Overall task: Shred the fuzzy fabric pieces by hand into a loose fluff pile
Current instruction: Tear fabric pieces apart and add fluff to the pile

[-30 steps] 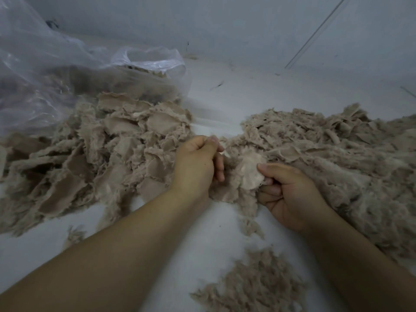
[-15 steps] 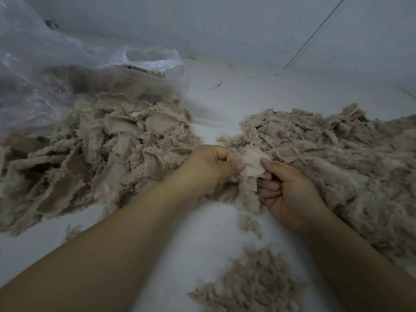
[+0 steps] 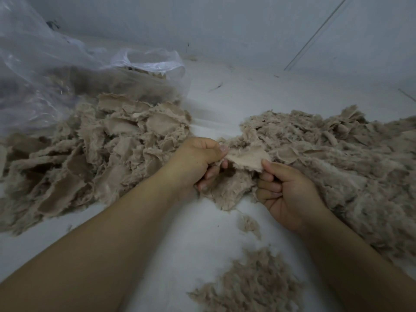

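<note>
- Fingers of both my hands pinch one fabric piece (image 3: 245, 159), held just above the white desk (image 3: 202, 239) between two heaps.
- Left hand (image 3: 198, 161): thumb pressed over the piece's left corner, the other fingers curled beneath it, knuckles turned up toward me.
- Right hand (image 3: 286, 192): thumb tip on the piece's right edge, fingers folded under, palm facing left.
- Between the two grips the piece shows its smooth, pale backing; its fuzzy side hangs below, and a furry flap (image 3: 227, 192) trails from it down to the desk.
- To the left lies a heap of uncut pieces (image 3: 90, 152), many lying backing-up, spilling from the mouth of a clear plastic bag (image 3: 56, 70) that still holds more.
- To the right lies a broader, softer heap (image 3: 337, 158), running out past the frame's right edge; my right wrist touches its near side.
- Near me, between my forearms, sits a small fluff pile (image 3: 249, 287), loose and wispy, well apart from the bag.
- One stray tuft (image 3: 251, 224) lies on the desk between that pile and the held piece.
- Behind everything stands a pale wall (image 3: 247, 30), meeting the desk along a scuffed edge.
</note>
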